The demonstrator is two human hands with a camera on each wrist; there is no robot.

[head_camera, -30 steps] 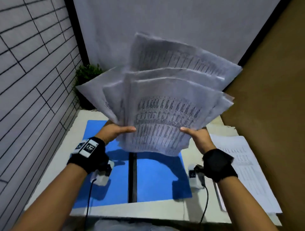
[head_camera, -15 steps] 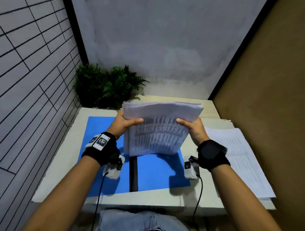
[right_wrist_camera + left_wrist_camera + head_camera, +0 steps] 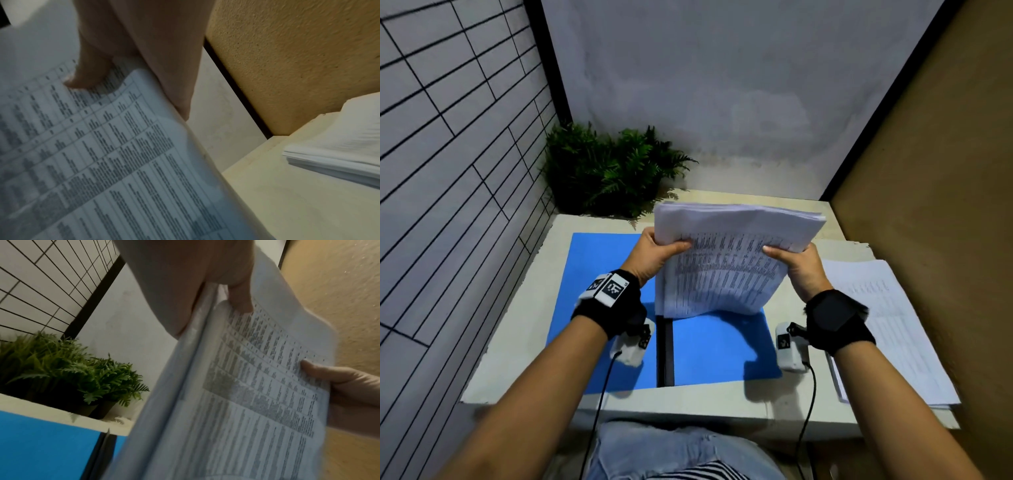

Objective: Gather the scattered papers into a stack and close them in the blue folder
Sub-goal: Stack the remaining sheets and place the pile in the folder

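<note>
The stack of papers (image 3: 726, 263) was held upright over the right leaf of the open blue folder (image 3: 602, 274), its lower edge at or just above the blue surface; contact could not be confirmed. The left hand (image 3: 654, 255) gripped the stack's upper left side, thumb on the printed face and fingers hidden behind. The right hand (image 3: 796, 265) held the upper right side likewise, thumb in front.

Risks, as judged: both holds sat high on the stack, leaving the lower half unsupported. The bottom edge already bowed, and sheets could slide out or splay if either grip slackened. Should the stack be laid down too far left, it could cover the dark spine (image 3: 665, 349) and stop the cover closing flat. A second pile of papers (image 3: 887, 325) lay on the table (image 3: 524, 329) to the right of the folder, well apart from the held stack; it would be left out unless collected.

The held stack was thick, white, printed with dense tables on the near face. Its top edges were roughly level, though slightly stepped at the right corner. A potted fern (image 3: 613, 171) stood at the table's far left corner.
</note>
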